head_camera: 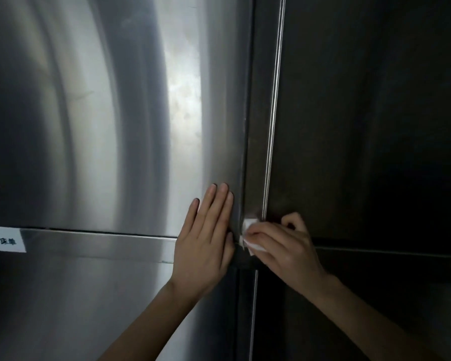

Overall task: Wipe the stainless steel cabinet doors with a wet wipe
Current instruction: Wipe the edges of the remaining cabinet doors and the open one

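Your right hand (284,246) presses a white wet wipe (250,237) to the seam between the stainless steel cabinet doors.

Your left hand (206,238) lies flat on the upper left door (115,113), a brushed steel panel with a soft vertical sheen and a bright, faintly smudged patch of glare; its fingers (219,204) are straight, close together and hold nothing. The fingers of your right hand curl narrowly around the wipe, a small, crumpled, folded wad, at the lower end of the recessed vertical channel (258,152) just beside your left hand. The upper right door (362,126) is the same flat metal but dark and dull in shadow. A horizontal steel rail (102,239) runs below the left door, and a white rectangular label (4,241) with small dark printed characters sticks to its far left end.
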`<state>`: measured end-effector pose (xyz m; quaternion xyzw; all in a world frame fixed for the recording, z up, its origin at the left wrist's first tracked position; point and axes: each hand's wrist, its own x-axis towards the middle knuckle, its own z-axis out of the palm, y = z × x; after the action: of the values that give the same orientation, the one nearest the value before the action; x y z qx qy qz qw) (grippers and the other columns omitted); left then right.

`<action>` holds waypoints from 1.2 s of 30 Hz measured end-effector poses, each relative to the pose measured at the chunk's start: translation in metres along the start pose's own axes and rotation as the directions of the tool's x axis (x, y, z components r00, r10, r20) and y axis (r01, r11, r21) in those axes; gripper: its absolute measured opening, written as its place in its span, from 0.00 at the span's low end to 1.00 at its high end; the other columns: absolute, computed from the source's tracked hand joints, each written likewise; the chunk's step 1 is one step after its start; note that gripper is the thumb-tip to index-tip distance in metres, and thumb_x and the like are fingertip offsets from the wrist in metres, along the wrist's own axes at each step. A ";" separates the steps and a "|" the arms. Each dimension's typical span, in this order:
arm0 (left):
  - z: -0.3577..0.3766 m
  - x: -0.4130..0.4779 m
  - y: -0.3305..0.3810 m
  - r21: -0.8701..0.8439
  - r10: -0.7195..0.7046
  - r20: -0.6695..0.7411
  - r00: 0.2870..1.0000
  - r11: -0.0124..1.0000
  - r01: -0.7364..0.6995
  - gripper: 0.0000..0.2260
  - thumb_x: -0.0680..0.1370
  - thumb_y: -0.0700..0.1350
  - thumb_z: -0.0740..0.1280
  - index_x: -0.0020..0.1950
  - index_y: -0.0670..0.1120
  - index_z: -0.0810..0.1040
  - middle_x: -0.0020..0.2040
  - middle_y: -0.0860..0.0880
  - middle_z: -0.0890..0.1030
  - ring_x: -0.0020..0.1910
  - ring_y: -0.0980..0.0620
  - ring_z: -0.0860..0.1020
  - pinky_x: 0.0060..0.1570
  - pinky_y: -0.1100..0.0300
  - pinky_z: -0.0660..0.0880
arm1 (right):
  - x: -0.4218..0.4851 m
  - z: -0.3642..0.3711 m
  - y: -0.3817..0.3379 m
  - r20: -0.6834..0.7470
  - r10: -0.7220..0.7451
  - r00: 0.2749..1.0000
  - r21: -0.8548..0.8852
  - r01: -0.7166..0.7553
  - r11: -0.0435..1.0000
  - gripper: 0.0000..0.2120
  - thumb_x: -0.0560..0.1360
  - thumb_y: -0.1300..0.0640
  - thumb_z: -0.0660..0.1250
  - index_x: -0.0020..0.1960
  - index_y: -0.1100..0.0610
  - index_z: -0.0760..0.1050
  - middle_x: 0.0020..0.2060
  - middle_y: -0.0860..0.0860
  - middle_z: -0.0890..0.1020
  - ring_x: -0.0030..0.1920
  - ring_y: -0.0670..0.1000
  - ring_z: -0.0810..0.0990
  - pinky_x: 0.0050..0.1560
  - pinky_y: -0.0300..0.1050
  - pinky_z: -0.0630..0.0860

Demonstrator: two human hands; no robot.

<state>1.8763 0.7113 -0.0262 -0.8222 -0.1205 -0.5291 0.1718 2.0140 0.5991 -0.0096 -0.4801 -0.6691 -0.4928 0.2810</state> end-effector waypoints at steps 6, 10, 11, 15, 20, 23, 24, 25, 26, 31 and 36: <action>0.026 -0.007 -0.001 0.048 -0.003 -0.140 0.990 0.999 0.010 0.25 0.80 0.45 0.54 0.77 0.38 0.59 0.78 0.41 0.58 0.78 0.45 0.53 0.77 0.48 0.50 | 0.041 -0.007 0.023 -0.184 -0.064 0.981 -0.166 0.033 0.986 0.06 0.75 0.58 0.68 0.43 0.59 0.82 0.44 0.52 0.84 0.45 0.48 0.75 0.47 0.46 0.64; 0.044 -0.025 -0.003 0.141 0.059 -0.198 0.978 0.989 -0.031 0.25 0.81 0.46 0.53 0.77 0.39 0.60 0.78 0.42 0.58 0.78 0.45 0.54 0.76 0.47 0.52 | 0.018 -0.001 0.009 -0.110 -0.115 0.987 -0.216 0.089 0.972 0.09 0.76 0.57 0.67 0.40 0.60 0.80 0.40 0.52 0.83 0.36 0.52 0.78 0.43 0.48 0.66; 0.047 -0.028 -0.004 0.156 0.069 -0.209 0.975 0.987 -0.036 0.25 0.82 0.47 0.52 0.77 0.39 0.60 0.78 0.42 0.58 0.78 0.45 0.54 0.76 0.47 0.52 | 0.011 0.001 0.007 -0.092 -0.127 0.988 -0.218 0.104 0.970 0.10 0.76 0.56 0.66 0.40 0.60 0.80 0.40 0.51 0.83 0.35 0.52 0.78 0.43 0.48 0.66; 0.050 -0.031 -0.004 0.183 0.092 -0.251 0.963 0.982 -0.047 0.25 0.82 0.48 0.51 0.77 0.39 0.60 0.78 0.42 0.59 0.78 0.46 0.55 0.76 0.47 0.54 | 0.015 -0.002 0.006 -0.178 -0.082 0.981 -0.241 0.037 0.970 0.10 0.76 0.55 0.66 0.42 0.60 0.80 0.43 0.51 0.83 0.39 0.52 0.77 0.46 0.46 0.63; 0.051 -0.031 -0.006 0.168 0.102 -0.278 0.955 0.984 -0.056 0.25 0.82 0.48 0.50 0.77 0.40 0.60 0.78 0.43 0.59 0.78 0.46 0.55 0.76 0.48 0.53 | -0.009 0.020 -0.021 -0.280 0.079 0.957 -0.077 -0.105 0.992 0.03 0.71 0.62 0.71 0.42 0.63 0.80 0.41 0.55 0.82 0.42 0.48 0.75 0.46 0.45 0.64; 0.051 -0.032 -0.005 0.164 0.094 -0.286 0.954 0.985 -0.048 0.25 0.82 0.48 0.49 0.78 0.39 0.59 0.78 0.43 0.59 0.78 0.47 0.55 0.76 0.49 0.52 | -0.025 0.021 -0.030 -0.280 0.190 0.941 0.115 -0.164 0.980 0.04 0.70 0.63 0.72 0.42 0.64 0.81 0.41 0.55 0.82 0.43 0.53 0.80 0.47 0.48 0.69; 0.051 -0.034 -0.004 0.159 0.090 -0.291 0.952 0.986 -0.044 0.25 0.82 0.47 0.49 0.77 0.39 0.60 0.78 0.43 0.59 0.78 0.46 0.55 0.76 0.49 0.53 | -0.028 0.019 -0.032 -0.292 0.233 0.928 0.189 -0.182 0.965 0.04 0.70 0.64 0.72 0.41 0.65 0.81 0.41 0.55 0.82 0.44 0.54 0.80 0.48 0.51 0.71; 0.052 -0.040 -0.003 0.149 0.085 -0.297 0.951 0.988 -0.042 0.25 0.81 0.46 0.50 0.77 0.38 0.60 0.78 0.42 0.60 0.78 0.46 0.56 0.76 0.48 0.53 | -0.032 0.018 -0.034 -0.300 0.261 0.917 0.236 -0.194 0.952 0.03 0.70 0.64 0.72 0.41 0.65 0.81 0.41 0.55 0.82 0.44 0.53 0.80 0.47 0.53 0.73; 0.054 -0.048 -0.003 0.132 0.079 -0.299 0.951 0.990 -0.040 0.25 0.81 0.46 0.50 0.77 0.37 0.61 0.78 0.42 0.60 0.78 0.45 0.56 0.76 0.48 0.53 | -0.038 0.019 -0.036 -0.302 0.268 0.915 0.242 -0.199 0.950 0.03 0.70 0.64 0.72 0.41 0.64 0.81 0.41 0.55 0.82 0.43 0.53 0.80 0.47 0.54 0.74; 0.068 -0.105 -0.007 0.142 0.094 -0.243 0.965 0.988 -0.061 0.25 0.79 0.44 0.53 0.76 0.37 0.61 0.77 0.41 0.60 0.78 0.44 0.56 0.76 0.48 0.54 | -0.104 0.050 -0.059 -0.236 0.145 0.961 0.062 -0.134 0.989 0.06 0.71 0.57 0.70 0.42 0.59 0.82 0.43 0.51 0.84 0.45 0.43 0.75 0.47 0.43 0.68; 0.071 -0.127 -0.007 0.164 0.129 -0.211 0.969 0.982 -0.095 0.25 0.79 0.44 0.55 0.76 0.38 0.63 0.77 0.40 0.61 0.77 0.43 0.57 0.76 0.49 0.53 | -0.128 0.069 -0.060 -0.130 -0.054 0.990 -0.141 0.035 0.989 0.09 0.74 0.59 0.64 0.45 0.61 0.82 0.46 0.52 0.84 0.47 0.45 0.72 0.50 0.39 0.62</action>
<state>1.8806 0.7445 -0.1680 -0.7481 -0.0939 -0.5960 0.2763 2.0139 0.6132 -0.1665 -0.4495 -0.6236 -0.5752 0.2798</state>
